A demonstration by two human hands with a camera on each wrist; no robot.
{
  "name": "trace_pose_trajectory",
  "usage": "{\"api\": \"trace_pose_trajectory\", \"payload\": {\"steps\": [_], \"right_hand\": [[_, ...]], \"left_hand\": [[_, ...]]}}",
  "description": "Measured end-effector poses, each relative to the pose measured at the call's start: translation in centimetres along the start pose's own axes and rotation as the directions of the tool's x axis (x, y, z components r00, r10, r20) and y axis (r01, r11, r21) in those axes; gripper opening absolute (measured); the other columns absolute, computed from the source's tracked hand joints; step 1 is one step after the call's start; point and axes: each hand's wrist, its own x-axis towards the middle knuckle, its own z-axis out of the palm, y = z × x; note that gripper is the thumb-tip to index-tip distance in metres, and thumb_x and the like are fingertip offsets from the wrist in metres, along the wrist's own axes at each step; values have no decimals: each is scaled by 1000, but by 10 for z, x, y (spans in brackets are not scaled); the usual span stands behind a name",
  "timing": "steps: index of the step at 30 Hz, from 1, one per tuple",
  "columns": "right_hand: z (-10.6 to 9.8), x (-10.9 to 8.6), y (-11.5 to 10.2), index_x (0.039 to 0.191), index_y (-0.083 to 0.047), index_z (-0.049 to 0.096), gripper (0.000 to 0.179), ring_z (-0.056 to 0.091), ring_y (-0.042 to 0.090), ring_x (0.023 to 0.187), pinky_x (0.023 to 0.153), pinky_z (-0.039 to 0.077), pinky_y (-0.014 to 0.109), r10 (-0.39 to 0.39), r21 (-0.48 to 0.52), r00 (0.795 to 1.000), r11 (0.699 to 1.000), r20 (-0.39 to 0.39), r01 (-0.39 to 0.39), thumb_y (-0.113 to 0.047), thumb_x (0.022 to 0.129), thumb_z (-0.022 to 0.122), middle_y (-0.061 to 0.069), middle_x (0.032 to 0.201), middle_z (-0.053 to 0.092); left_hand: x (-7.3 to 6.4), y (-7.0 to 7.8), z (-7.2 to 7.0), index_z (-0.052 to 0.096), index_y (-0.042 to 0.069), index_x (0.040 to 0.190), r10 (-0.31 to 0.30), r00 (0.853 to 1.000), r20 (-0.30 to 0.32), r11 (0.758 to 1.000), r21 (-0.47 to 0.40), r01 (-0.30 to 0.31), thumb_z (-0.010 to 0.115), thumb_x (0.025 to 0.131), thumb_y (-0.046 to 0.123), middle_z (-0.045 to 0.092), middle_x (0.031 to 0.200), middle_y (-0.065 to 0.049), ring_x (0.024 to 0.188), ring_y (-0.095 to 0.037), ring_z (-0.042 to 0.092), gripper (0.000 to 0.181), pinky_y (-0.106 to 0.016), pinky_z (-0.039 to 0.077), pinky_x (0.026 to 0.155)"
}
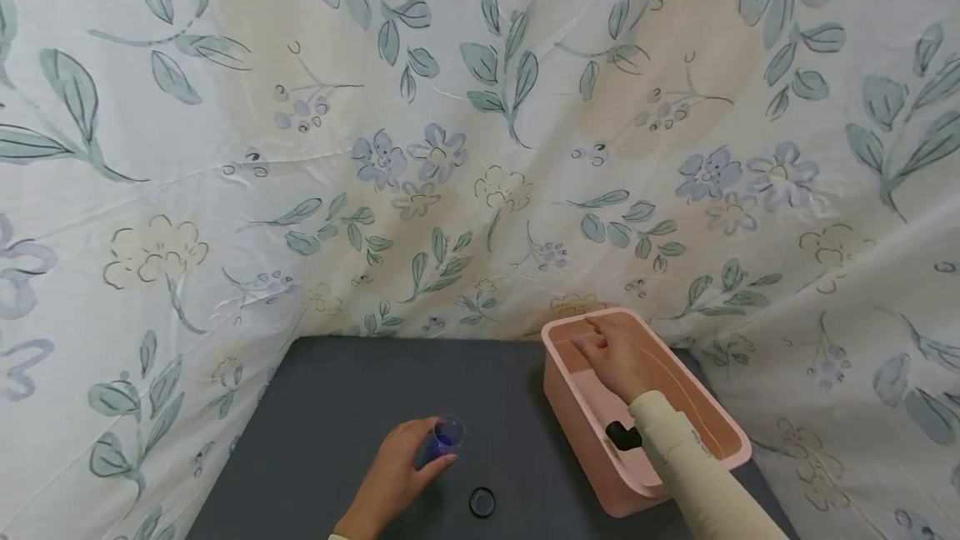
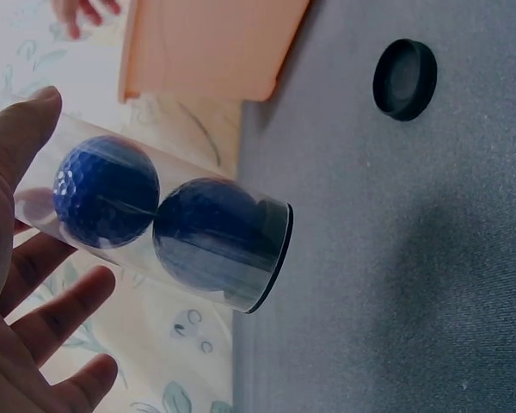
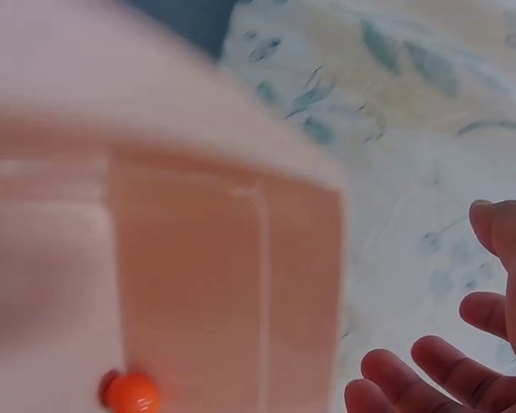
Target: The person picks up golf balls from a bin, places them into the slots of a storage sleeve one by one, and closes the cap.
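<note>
My left hand (image 1: 393, 469) grips a clear plastic tube (image 1: 453, 427), its thumb and fingers around the side near one end. In the left wrist view two blue golf balls (image 2: 107, 191) sit end to end inside it, one against the black-edged far end. On the table, to the right of this hand, lies a round black cap (image 1: 482, 502). Over the far part of a pink bin (image 1: 573, 432) is my right hand (image 1: 618, 357), fingers spread and holding nothing. The right wrist view shows an orange ball (image 3: 133, 393) inside the bin.
The dark grey table (image 1: 360, 390) carries the bin along its right side. A floral cloth (image 1: 465, 107) hangs behind the table and down both sides. A small black device (image 1: 622, 436) is worn at the right wrist, above the bin.
</note>
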Motion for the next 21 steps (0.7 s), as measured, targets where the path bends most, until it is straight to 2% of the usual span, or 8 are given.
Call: {"api": "trace_pose_trajectory", "payload": {"steps": [2, 4, 7, 9, 11, 15, 18, 21], "right_hand": [[2, 5, 9, 147, -4, 56, 59, 69, 39, 110, 84, 62, 54, 16, -20, 1000, 1000, 17, -16, -39, 101, 69, 24, 144, 59], [5, 10, 18, 148, -4, 55, 59, 72, 39, 107, 79, 64, 50, 50, -24, 998, 998, 35, -49, -37, 101, 69, 25, 145, 58], [9, 18, 29, 150, -5, 52, 59, 75, 33, 92, 66, 64, 40, 114, -10, 990, 994, 78, -113, -35, 102, 68, 26, 145, 58], [11, 23, 35, 151, -5, 51, 60, 76, 28, 85, 63, 63, 36, 147, -7, 984, 989, 102, -147, -35, 102, 68, 27, 146, 57], [13, 28, 41, 152, -5, 49, 62, 75, 25, 80, 66, 64, 38, 164, -21, 979, 987, 119, -162, -36, 102, 68, 27, 148, 55], [17, 35, 50, 153, -2, 48, 64, 75, 23, 82, 80, 64, 46, 165, -75, 978, 985, 131, -156, -36, 102, 68, 28, 150, 54], [21, 39, 59, 151, 0, 49, 62, 75, 27, 87, 85, 63, 51, 164, -105, 976, 983, 144, -150, -34, 102, 68, 28, 146, 57], [25, 44, 69, 147, 3, 53, 57, 72, 38, 103, 92, 60, 56, 157, -134, 976, 981, 152, -137, -30, 102, 69, 30, 143, 58]], "left_hand": [[0, 0, 0, 66, 19, 134, 1, 1000, -4, 1000, -1, -1, 70, 94, 56, 71, 128, 2, 119, -21, 66, 54, -52, 55, 100], [0, -1, -1, 66, 20, 134, 1, 1000, -5, 1000, -1, -1, 68, 94, 59, 71, 128, 2, 119, -21, 66, 56, -52, 55, 101], [0, -2, -1, 66, 20, 134, -4, 1000, -6, 1000, 2, 4, 66, 94, 61, 71, 128, 2, 120, -21, 65, 57, -53, 54, 102], [0, -3, 0, 66, 20, 134, -5, 1000, -9, 1000, 6, 5, 66, 94, 61, 71, 128, 2, 120, -21, 65, 57, -53, 54, 102], [0, -3, 0, 66, 20, 134, -4, 1000, -15, 1000, 6, 4, 66, 94, 61, 71, 128, 2, 120, -21, 65, 57, -53, 54, 102], [0, -5, 1, 66, 19, 134, -2, 1000, -20, 1000, 13, 2, 65, 94, 62, 71, 128, 2, 120, -21, 65, 58, -53, 54, 101], [1, -6, 1, 66, 19, 134, -4, 1000, -16, 1000, 20, 5, 64, 94, 63, 71, 128, 2, 120, -21, 65, 60, -53, 54, 101], [2, -7, 1, 66, 18, 134, -10, 1000, -12, 1000, 20, 10, 64, 94, 63, 71, 129, 1, 120, -21, 65, 60, -53, 54, 102]]}}
